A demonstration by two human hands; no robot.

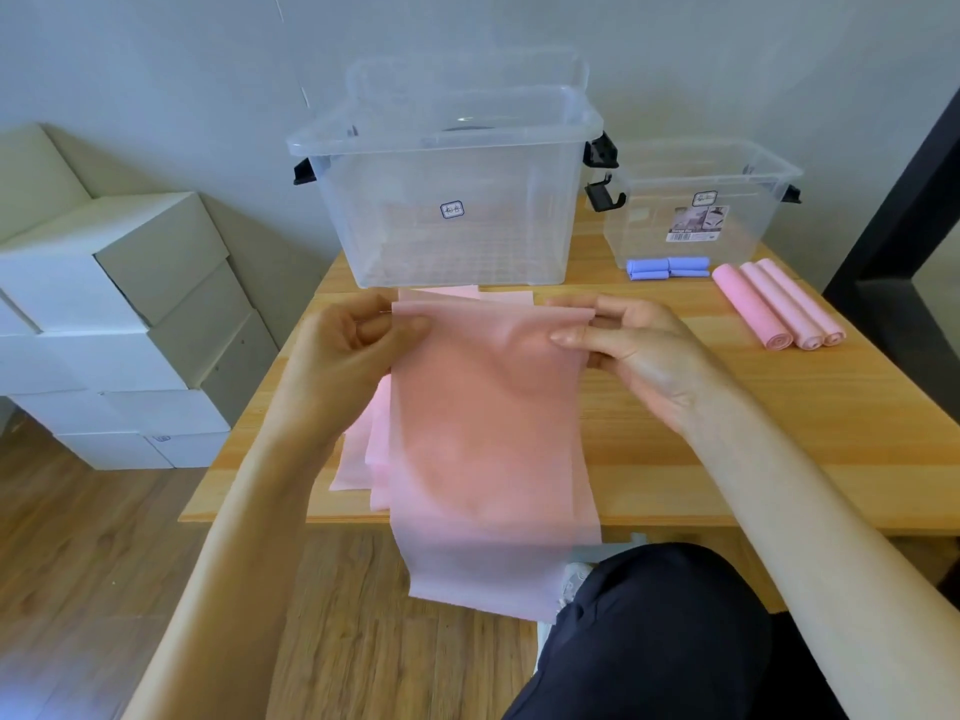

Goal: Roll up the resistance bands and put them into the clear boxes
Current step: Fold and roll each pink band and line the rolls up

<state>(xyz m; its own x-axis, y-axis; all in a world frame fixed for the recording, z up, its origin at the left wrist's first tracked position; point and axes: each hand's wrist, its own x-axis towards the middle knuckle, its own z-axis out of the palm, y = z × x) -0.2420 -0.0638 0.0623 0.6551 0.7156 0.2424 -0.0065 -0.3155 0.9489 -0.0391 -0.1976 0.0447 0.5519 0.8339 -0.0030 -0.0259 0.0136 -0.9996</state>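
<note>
Item 1. Pink resistance band (488,433), unrolled: held up by its far edge above the wooden surface (727,449), the rest draping toward the viewer and over the near edge of the surface.

Item 2. Left hand (353,350): fingers curled, pinching the band's far left corner.

Item 3. Right hand (623,345): thumb on top and fingers beneath, pinching the far right corner.

Item 4. Loose pink bands (363,459): flat pile lying on the surface under the held band, showing at its left and far sides.

Item 5. Three rolled pink bands (779,309): side by side at the right of the surface, outside the boxes.

Item 6. Rolled blue bands (667,268): just in front of the small clear box (701,205), far right.

Item 7. Large clear box (447,200): far centre, lid off; nothing clearly visible inside.

Item 8. White cartons (104,330): stacked on the floor, left.

Step in hand, as judged: squaring up the band's leading edge to start a roll. Next move calls for turning that edge over evenly at both corners and rolling it tight toward the near end, keeping the sides aligned so that the roll does not cone.
</note>
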